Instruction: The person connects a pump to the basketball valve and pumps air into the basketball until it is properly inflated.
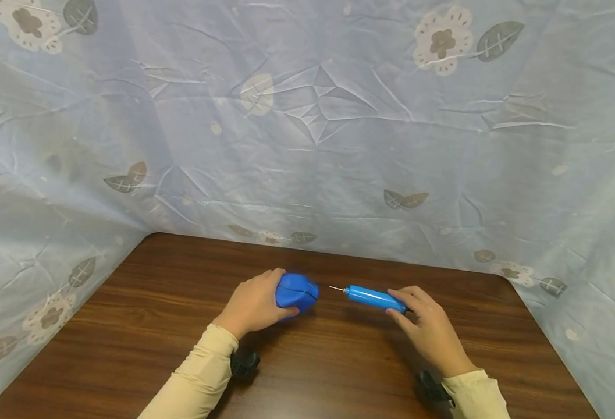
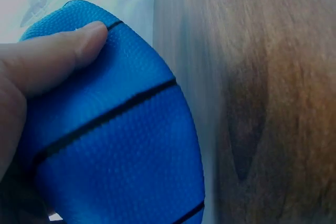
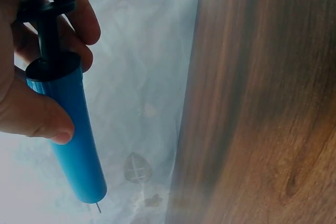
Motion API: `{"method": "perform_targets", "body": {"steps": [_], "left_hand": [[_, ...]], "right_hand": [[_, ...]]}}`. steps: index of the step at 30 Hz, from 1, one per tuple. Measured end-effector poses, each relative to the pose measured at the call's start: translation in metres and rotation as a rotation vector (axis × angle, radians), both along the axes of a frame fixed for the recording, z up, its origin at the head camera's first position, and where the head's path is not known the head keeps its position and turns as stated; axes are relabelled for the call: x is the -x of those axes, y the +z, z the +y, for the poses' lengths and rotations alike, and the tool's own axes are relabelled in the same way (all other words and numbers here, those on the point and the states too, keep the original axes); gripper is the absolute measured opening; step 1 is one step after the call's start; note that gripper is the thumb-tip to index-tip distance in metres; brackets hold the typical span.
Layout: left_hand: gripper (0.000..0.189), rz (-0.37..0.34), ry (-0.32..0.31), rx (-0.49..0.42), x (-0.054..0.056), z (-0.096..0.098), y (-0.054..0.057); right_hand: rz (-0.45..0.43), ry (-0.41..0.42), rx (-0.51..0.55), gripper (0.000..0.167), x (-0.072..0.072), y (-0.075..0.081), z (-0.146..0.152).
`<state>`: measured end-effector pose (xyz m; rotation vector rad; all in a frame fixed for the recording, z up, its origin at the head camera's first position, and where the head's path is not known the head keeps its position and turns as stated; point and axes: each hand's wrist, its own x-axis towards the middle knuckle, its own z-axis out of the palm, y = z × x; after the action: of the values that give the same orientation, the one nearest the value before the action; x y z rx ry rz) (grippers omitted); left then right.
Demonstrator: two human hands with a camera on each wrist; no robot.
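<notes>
My left hand (image 1: 255,302) grips a small blue ball (image 1: 295,291) with black seams and a pebbled skin. The ball (image 2: 121,129) looks partly deflated, its shape squashed and pointed in the left wrist view. My right hand (image 1: 430,329) holds a blue hand pump (image 1: 374,297) by its rear end, thumb on one side and fingers on the other. A thin metal needle (image 1: 337,288) sticks out of the pump's front and points at the ball, a short gap apart. In the right wrist view the pump's black plunger handle (image 3: 47,10) stands a little out of the barrel.
Both hands are above a dark brown wooden table (image 1: 317,372) with rounded far corners. A pale cloth (image 1: 307,145) printed with flowers and leaves hangs behind the table and at both sides. Black wrist devices (image 1: 244,364) sit under both forearms.
</notes>
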<state>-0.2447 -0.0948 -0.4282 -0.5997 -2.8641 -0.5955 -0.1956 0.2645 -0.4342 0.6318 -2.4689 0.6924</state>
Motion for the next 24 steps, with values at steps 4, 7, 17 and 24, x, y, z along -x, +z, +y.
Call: {"method": "perform_targets", "body": {"steps": [4, 7, 17, 24], "left_hand": [[0.086, 0.008, 0.000, -0.001, 0.000, 0.000, 0.000], [0.087, 0.012, -0.001, -0.005, 0.000, 0.001, 0.000], [0.089, 0.040, -0.011, -0.008, -0.002, 0.002, 0.002], [0.089, 0.057, -0.025, -0.005, -0.003, 0.004, 0.002]], "right_hand": [[0.024, 0.000, -0.006, 0.044, -0.001, 0.002, -0.001], [0.030, 0.022, 0.009, 0.045, -0.002, 0.004, -0.003], [0.056, 0.123, 0.028, 0.050, -0.009, 0.015, -0.015], [0.075, 0.127, 0.001, 0.050, -0.010, 0.015, -0.016]]}}
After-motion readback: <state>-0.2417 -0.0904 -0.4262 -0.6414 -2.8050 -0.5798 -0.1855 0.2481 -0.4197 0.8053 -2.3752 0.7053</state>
